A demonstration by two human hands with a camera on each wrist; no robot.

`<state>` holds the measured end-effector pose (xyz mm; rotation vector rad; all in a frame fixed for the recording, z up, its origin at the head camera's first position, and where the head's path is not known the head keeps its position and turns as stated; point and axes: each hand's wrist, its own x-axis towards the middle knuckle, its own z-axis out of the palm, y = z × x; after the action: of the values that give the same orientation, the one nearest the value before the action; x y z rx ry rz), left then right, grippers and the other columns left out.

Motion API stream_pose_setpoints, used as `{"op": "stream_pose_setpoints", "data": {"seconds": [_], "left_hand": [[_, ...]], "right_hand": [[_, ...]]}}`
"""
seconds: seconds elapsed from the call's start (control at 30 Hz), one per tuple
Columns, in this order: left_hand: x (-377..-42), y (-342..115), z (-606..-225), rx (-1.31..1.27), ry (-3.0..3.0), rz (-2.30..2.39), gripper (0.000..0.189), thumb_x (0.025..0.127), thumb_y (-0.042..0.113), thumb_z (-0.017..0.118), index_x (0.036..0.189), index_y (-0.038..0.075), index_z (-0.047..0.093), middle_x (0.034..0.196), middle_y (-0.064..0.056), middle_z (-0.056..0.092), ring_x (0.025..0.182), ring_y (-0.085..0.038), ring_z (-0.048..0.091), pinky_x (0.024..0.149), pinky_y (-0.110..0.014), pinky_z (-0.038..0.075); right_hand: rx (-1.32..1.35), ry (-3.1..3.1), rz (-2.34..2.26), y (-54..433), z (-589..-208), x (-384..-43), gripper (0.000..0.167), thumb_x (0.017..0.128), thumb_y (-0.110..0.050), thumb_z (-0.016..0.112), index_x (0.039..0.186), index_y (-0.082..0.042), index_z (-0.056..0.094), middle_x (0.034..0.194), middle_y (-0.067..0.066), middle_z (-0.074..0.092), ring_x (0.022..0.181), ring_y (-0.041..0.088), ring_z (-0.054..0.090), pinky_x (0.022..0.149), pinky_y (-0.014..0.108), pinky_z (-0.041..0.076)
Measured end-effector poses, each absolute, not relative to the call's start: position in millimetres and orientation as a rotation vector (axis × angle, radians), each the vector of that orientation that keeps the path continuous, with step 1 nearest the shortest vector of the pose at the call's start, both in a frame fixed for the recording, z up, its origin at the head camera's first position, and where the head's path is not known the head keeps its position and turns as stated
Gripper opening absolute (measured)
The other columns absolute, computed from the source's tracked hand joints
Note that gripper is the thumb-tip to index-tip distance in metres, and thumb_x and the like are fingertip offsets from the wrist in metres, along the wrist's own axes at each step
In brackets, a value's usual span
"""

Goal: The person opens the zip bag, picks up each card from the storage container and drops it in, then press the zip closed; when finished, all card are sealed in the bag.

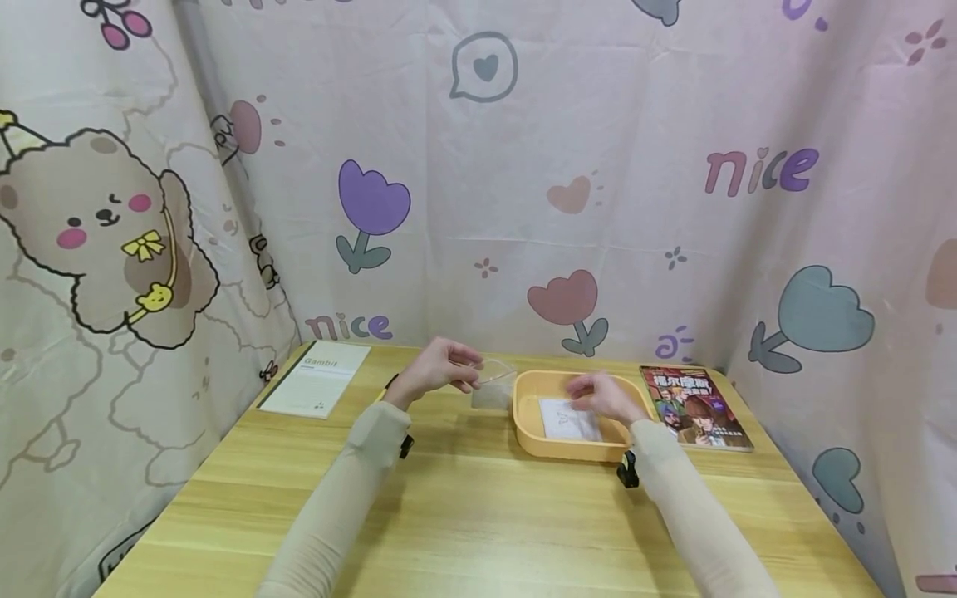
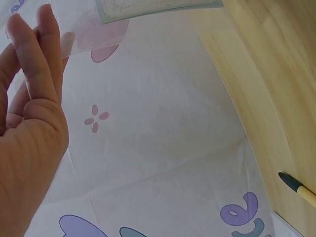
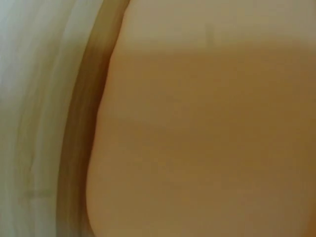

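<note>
My left hand [image 1: 446,364] is raised over the table and pinches a clear plastic bag [image 1: 493,384] by its upper part. In the left wrist view a card with a green border [image 2: 163,9] shows through the film. To the right stands a yellow-orange plastic basket [image 1: 557,448]. Inside it lies a white sheet or packet [image 1: 566,420] with faint line drawing on it. My right hand [image 1: 604,397] is over the basket with bent fingers at the packet's upper right; whether they grip it is hidden. The right wrist view shows only the blurred basket wall [image 3: 207,138].
At the back left lies a white booklet marked Gambit [image 1: 317,380]. A colourful comic-style book [image 1: 697,409] lies right of the basket. A yellow pen with a black tip [image 2: 296,187] is on the wooden table [image 1: 478,515]. A patterned curtain [image 1: 478,208] hangs behind.
</note>
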<state>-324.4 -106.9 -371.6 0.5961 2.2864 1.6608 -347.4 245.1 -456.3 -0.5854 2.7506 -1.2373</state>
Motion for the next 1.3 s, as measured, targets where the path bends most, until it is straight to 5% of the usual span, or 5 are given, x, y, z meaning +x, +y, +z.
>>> {"op": "stream_pose_setpoints", "data": {"seconds": [0.27, 1.07, 1.2, 1.3], "left_hand": [[-326, -106, -373, 0.573, 2.314, 1.640, 0.033, 0.088, -0.002, 0.068, 0.120, -0.006, 0.064, 0.109, -0.022, 0.071, 0.078, -0.022, 0.074, 0.072, -0.037, 0.064], [-324, -103, -375, 0.541, 2.270, 1.646, 0.037, 0.088, -0.003, 0.068, 0.124, -0.010, 0.060, 0.108, -0.022, 0.070, 0.078, -0.022, 0.073, 0.072, -0.036, 0.064], [-323, -102, -375, 0.529, 2.263, 1.650, 0.038, 0.087, -0.004, 0.068, 0.124, -0.010, 0.060, 0.109, -0.022, 0.070, 0.078, -0.021, 0.073, 0.071, -0.035, 0.064], [-322, -103, -375, 0.539, 2.265, 1.650, 0.038, 0.087, -0.005, 0.067, 0.124, -0.011, 0.060, 0.109, -0.023, 0.070, 0.078, -0.021, 0.073, 0.070, -0.034, 0.064]], "right_hand": [[-0.573, 2.776, -1.022, 246, -462, -349, 0.043, 0.077, 0.002, 0.077, 0.118, 0.000, 0.067, 0.121, 0.019, 0.067, 0.115, 0.037, 0.059, 0.106, 0.056, 0.044], [-0.591, 2.790, -0.968, 247, -466, -347, 0.046, 0.071, 0.004, 0.081, 0.116, -0.003, 0.070, 0.132, 0.020, 0.060, 0.122, 0.040, 0.053, 0.109, 0.058, 0.040], [-0.550, 2.808, -1.038, 246, -468, -347, 0.043, 0.070, 0.007, 0.080, 0.110, -0.005, 0.072, 0.125, 0.018, 0.063, 0.114, 0.035, 0.057, 0.104, 0.054, 0.047], [-0.523, 2.809, -1.106, 246, -468, -347, 0.035, 0.072, 0.007, 0.078, 0.105, -0.004, 0.073, 0.110, 0.014, 0.068, 0.095, 0.027, 0.061, 0.088, 0.043, 0.055]]}}
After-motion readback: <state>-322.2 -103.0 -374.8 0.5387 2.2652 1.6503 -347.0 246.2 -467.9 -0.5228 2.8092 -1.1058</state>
